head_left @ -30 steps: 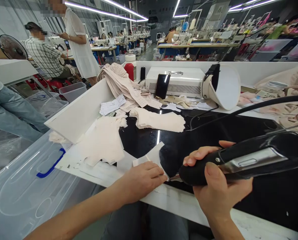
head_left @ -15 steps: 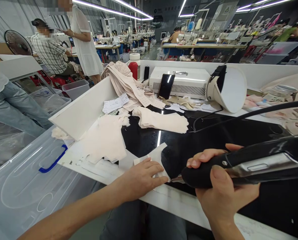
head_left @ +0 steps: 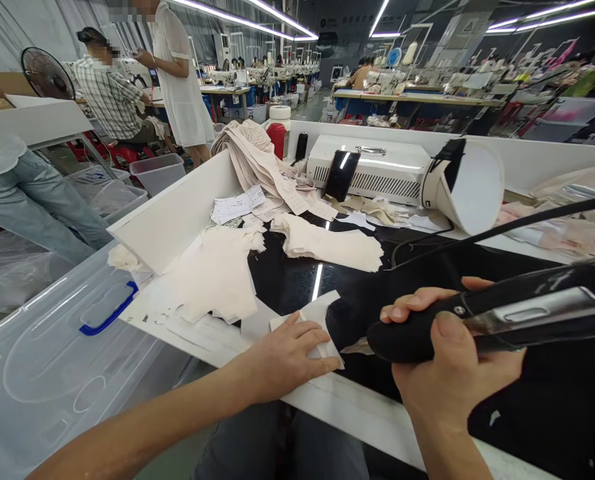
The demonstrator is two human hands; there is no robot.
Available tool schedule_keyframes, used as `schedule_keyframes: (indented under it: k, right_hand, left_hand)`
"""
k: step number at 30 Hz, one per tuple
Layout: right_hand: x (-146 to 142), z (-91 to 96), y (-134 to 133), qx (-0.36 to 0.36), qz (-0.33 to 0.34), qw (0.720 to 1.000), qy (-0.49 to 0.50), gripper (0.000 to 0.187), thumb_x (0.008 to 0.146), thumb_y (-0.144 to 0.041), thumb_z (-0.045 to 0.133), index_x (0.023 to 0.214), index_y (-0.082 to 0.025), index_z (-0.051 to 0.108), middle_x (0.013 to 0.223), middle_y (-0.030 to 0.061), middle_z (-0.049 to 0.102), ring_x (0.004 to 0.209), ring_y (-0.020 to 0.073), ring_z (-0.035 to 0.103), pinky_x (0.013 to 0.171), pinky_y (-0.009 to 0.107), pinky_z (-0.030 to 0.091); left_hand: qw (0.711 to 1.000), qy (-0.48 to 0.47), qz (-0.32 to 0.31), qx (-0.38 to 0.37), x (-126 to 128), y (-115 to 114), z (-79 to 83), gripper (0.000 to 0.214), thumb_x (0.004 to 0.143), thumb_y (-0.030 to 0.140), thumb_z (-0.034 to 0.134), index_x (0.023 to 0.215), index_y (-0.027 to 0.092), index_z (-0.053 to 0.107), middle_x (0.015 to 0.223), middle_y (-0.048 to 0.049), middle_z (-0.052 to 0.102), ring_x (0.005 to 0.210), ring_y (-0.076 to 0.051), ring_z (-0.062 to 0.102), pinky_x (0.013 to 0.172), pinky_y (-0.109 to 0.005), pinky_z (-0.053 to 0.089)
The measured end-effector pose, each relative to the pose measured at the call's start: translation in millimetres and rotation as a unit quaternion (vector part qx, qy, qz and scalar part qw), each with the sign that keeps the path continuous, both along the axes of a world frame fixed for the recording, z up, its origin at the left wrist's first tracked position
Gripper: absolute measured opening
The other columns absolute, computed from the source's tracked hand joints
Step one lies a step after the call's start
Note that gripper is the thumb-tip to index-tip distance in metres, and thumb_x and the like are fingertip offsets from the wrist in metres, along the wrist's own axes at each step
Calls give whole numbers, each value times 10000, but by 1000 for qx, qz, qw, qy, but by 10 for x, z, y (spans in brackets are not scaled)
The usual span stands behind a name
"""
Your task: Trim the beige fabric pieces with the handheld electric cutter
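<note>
Single head-worn view. Camera sits above the wearer's lap point(head_left: 280, 443), facing forward and pitched down across the worktable point(head_left: 347, 403). Left hand point(head_left: 290, 353) and right hand point(head_left: 452, 353) are close to the lens, in the lower half; forearms run in from the bottom edge. Clear plastic lid point(head_left: 47, 373) at lower left, seen from above. Field wide: tabletop mid-frame, sewing stations point(head_left: 417, 97) and ceiling lights point(head_left: 247, 20) far off along the top.

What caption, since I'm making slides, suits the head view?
Left hand resting on white pieces, right hand gripping a black handheld tool above a black work surface.
</note>
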State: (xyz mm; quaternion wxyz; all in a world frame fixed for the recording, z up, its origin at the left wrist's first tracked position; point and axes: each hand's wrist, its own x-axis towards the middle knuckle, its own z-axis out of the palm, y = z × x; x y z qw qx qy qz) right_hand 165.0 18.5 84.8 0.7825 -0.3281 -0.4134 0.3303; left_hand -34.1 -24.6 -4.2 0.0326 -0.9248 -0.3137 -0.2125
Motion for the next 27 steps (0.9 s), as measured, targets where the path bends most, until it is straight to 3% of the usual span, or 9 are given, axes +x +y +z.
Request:
schedule_keyframes:
  k: [27]
  right_hand:
    - [-79, -84, 124, 10, 11, 1000, 1, 462, 814, -330, 937, 1181, -275, 662, 783, -79, 722, 540, 162, 673, 544, 328, 618]
  left_hand:
    - [999, -10, 23, 20, -6, -16, -79, 314, 1142, 136, 703, 1382, 308, 809, 1453, -131, 745, 1417, -303, 697, 1237, -591, 600]
